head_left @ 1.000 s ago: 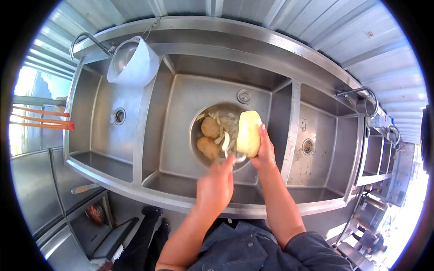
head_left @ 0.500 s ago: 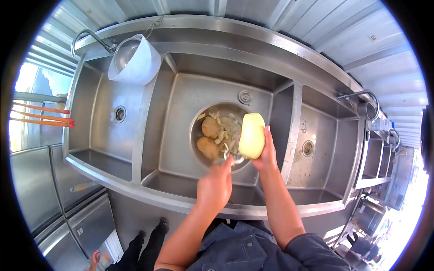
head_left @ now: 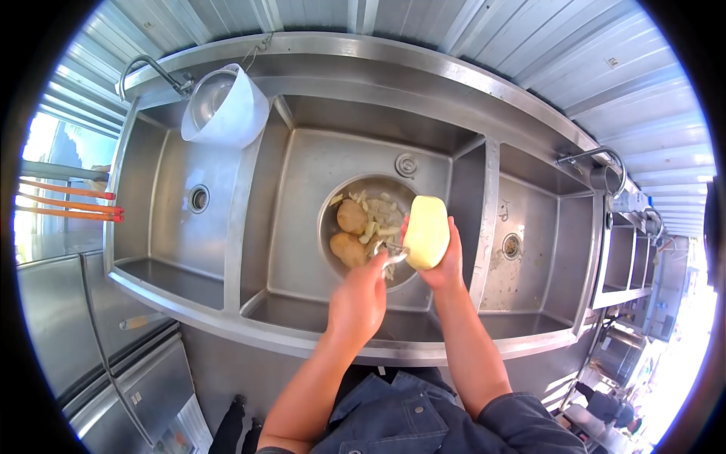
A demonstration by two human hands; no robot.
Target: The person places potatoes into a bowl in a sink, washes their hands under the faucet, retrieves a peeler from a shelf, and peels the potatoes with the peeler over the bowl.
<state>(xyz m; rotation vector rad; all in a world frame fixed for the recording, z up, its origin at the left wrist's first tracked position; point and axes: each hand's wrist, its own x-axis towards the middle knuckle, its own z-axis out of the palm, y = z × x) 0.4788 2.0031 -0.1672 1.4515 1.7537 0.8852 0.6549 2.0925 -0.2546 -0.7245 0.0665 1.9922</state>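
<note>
"What does your left grip (head_left: 357, 309) have?"

"It's closed round the peeler (head_left: 394, 255), its metal head at the lower left edge of the potato (head_left: 427, 231). Whether the blade touches, I can't tell."

"And your right grip (head_left: 445, 266)?"

"That one grasps the potato, my fingertips showing on both its sides. I have it over the right rim of the bowl (head_left: 368, 184)."

"What's in the bowl?"

"Two brown potatoes (head_left: 351, 216) on the left, and peelings (head_left: 387, 216) beside them."

"Farther out?"

"The bowl sits in the middle basin (head_left: 302, 170), near the drain (head_left: 406, 165). In the left basin (head_left: 181, 242), a white bucket (head_left: 240, 117) is at the back, by a tap (head_left: 155, 65). The right basin (head_left: 541, 280) has specks on its floor. At lower left show a person's dark legs (head_left: 228, 431)."
</note>
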